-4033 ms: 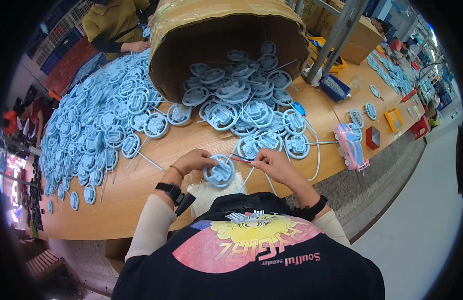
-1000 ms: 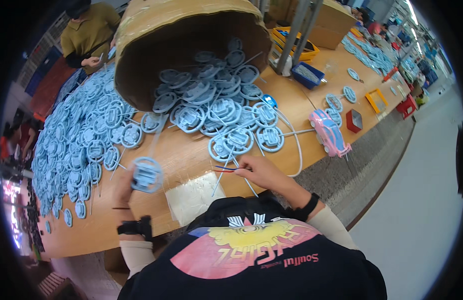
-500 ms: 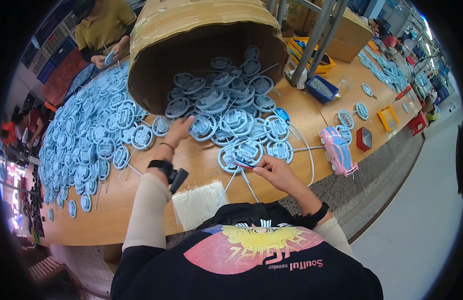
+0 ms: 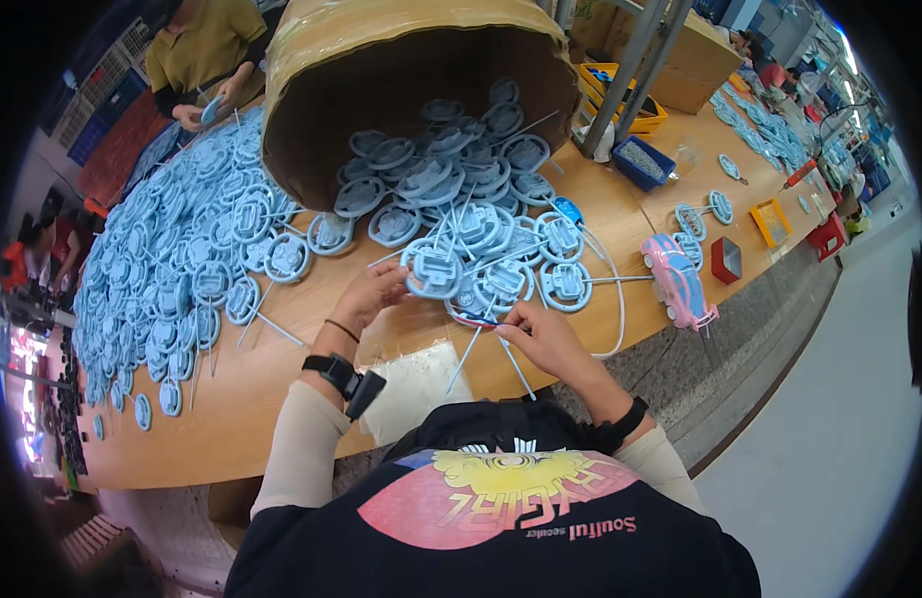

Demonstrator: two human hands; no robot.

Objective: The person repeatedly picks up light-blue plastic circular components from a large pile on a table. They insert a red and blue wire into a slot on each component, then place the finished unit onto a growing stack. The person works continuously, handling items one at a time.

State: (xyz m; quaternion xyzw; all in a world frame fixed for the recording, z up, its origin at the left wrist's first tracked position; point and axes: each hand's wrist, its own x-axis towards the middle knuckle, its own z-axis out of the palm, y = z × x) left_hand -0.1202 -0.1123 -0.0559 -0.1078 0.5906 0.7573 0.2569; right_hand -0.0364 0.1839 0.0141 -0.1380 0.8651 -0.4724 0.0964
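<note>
My left hand (image 4: 377, 291) is closed on the edge of a light-blue toy steering wheel (image 4: 434, 271), a round plastic part with a raised block in its centre, held over the near side of the pile. A thin pale rod sticks out by the fingers. My right hand (image 4: 540, 334) pinches a slim red and dark-blue piece (image 4: 476, 320), too small to name; its tip lies by another wheel (image 4: 504, 285). Pale rods (image 4: 516, 367) point towards me below it. More wheels spill from a large cardboard box (image 4: 406, 45) tipped on its side.
A big heap of wheels (image 4: 162, 269) covers the left of the wooden table (image 4: 252, 439). At right are a pink toy car (image 4: 677, 283), a blue bin (image 4: 643, 163), a red box (image 4: 725, 260) and a yellow tray (image 4: 771, 222). A co-worker (image 4: 204, 50) handles a part at far left.
My left hand has come back from the box opening towards me, now with a steering wheel in it. The right hand keeps its pinch on the slim piece, almost in place.
</note>
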